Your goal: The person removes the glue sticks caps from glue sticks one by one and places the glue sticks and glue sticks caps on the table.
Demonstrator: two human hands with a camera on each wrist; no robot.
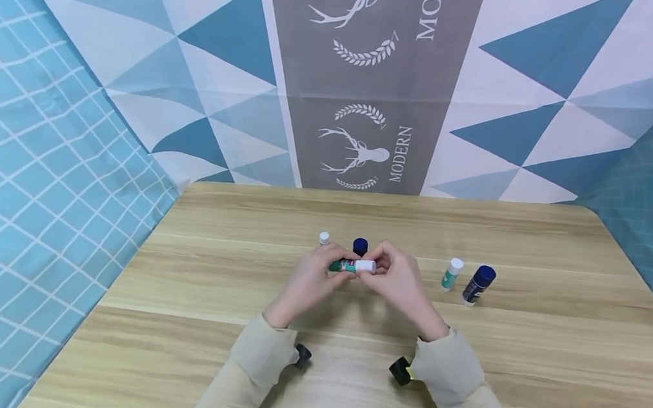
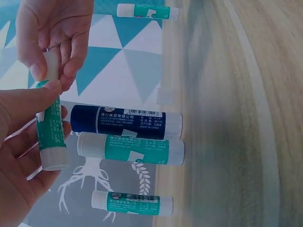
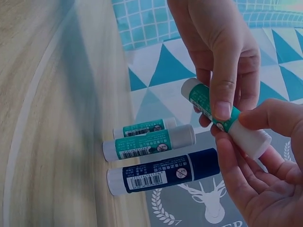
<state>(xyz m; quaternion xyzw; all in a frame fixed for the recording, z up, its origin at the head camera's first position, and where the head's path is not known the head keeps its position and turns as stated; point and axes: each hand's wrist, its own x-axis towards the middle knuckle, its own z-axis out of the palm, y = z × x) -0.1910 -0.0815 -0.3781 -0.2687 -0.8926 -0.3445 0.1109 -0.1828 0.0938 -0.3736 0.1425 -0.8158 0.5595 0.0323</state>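
My left hand [image 1: 309, 281] holds the green body of a glue stick [image 1: 349, 265] between thumb and fingers. At its white cap end [image 3: 253, 139], my right hand [image 1: 403, 287] pinches it with thumb and fingers. The stick lies roughly level above the table. Just beyond the hands stand a navy glue stick [image 2: 132, 122], a larger green glue stick [image 2: 135, 149] and a small green glue stick [image 2: 137, 203], all upright. From the head view, the hands cover most of these.
To the right of my hands, another small green glue stick [image 1: 451, 275] and a navy glue stick [image 1: 478, 286] stand on the wooden table [image 1: 231, 221]. A patterned cloth [image 1: 366, 84] hangs behind the table's far edge.
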